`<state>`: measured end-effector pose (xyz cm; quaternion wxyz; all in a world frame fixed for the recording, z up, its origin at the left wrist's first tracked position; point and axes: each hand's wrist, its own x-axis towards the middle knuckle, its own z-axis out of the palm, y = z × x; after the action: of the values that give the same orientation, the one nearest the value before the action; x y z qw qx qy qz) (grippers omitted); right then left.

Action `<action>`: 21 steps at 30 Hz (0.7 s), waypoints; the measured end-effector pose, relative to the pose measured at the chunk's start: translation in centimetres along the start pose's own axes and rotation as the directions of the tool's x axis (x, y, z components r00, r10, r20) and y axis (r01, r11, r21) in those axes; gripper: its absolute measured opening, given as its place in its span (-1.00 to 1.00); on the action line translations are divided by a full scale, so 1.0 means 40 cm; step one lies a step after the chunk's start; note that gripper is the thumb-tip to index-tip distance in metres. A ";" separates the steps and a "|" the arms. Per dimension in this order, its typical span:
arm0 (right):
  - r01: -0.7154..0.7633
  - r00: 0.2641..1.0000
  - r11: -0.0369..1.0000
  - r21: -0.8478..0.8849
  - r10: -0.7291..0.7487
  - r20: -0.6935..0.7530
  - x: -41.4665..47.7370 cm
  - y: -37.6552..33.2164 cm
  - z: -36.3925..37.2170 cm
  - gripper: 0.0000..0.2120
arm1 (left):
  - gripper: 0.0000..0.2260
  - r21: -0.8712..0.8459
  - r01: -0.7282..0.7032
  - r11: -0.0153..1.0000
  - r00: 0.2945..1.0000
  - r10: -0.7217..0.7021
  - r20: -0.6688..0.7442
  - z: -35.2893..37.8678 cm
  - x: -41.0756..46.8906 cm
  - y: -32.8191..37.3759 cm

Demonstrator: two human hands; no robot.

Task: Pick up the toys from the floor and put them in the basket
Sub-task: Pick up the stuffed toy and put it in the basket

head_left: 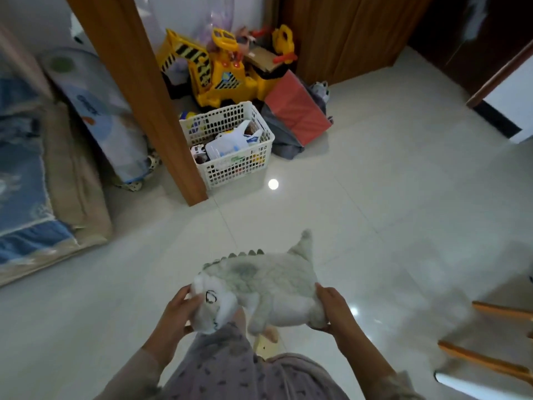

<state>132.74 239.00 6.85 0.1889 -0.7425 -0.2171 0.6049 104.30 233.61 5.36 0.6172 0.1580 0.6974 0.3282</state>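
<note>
I hold a pale grey-green plush dinosaur (259, 287) in both hands at waist height, above the floor. My left hand (180, 311) grips its head, which has a drawn eye. My right hand (331, 308) grips its rear end, near the tail that points up. The white plastic lattice basket (261, 161) stands on the floor ahead, beside a wooden post, and holds several toys and a white plastic bag.
A wooden post (155, 111) rises left of the basket. Behind it are a yellow toy excavator (222, 70) and a red box (297, 111). A folded mat and bedding (43, 180) lie at left. Wooden legs (490, 362) stick in at lower right. The tiled floor is glossy.
</note>
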 end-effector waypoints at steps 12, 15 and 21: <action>-0.064 0.994 0.995 -0.070 0.069 0.079 0.280 -0.426 0.103 -0.69 | -0.83 -0.118 0.006 0.993 0.994 -0.019 -0.106 0.044 0.318 0.334; -0.032 0.996 0.995 -0.096 0.040 0.084 0.343 -0.525 0.119 -0.73 | -0.79 -0.101 0.001 0.995 0.995 -0.011 -0.100 0.058 0.398 0.460; 0.093 0.993 0.989 -0.111 -0.083 0.087 0.458 -0.719 0.134 -0.64 | -0.88 -0.006 -0.038 0.999 0.998 0.038 -0.043 0.090 0.546 0.690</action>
<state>127.97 273.19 6.45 0.1634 -0.7164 -0.2916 0.6124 98.56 268.51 6.76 0.5963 0.1621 0.7062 0.3456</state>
